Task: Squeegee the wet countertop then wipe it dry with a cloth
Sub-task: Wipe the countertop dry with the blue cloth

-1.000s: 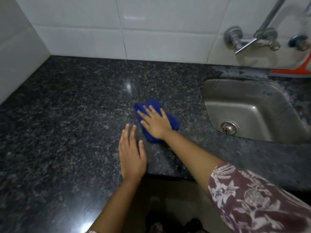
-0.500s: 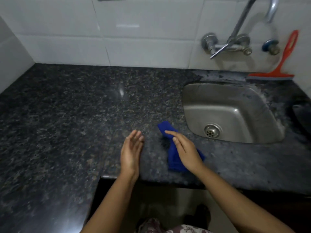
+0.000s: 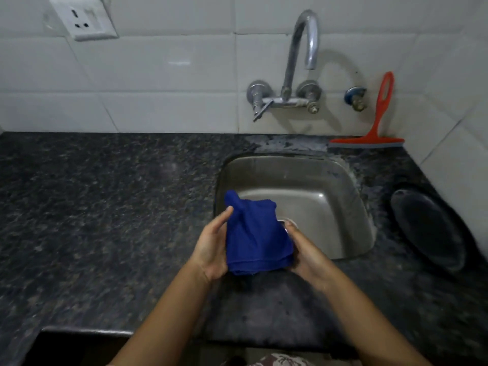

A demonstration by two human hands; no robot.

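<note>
1. The squeegee [image 3: 378,120] stands behind the sink [image 3: 317,180], with its blade on the table [image 3: 105,207] and its handle leaning on the tiled wall [image 3: 158,75]. No grip is near it, so we judge the squeegee step as done.
2. The wiping step looks to be in progress or near its end. We see no pools on the table, but a pale smeared patch behind the sink, under the tap [image 3: 298,48], may be damp. In this light we cannot surely tell wet stone from dry.
3. The blue cloth [image 3: 253,233] is off the table, bunched and folded, and hangs over the front left corner of the sink.
4. Both grips hold it between them. Our left grip [image 3: 211,247] closes on its left side with the thumb up along the edge. Our right grip [image 3: 303,252] takes the lower right side, and its fingers are mostly hidden under the fabric.
5. What is left, in our judgement, is to refold or wring the cloth and then dry the patches around the sink.
</note>
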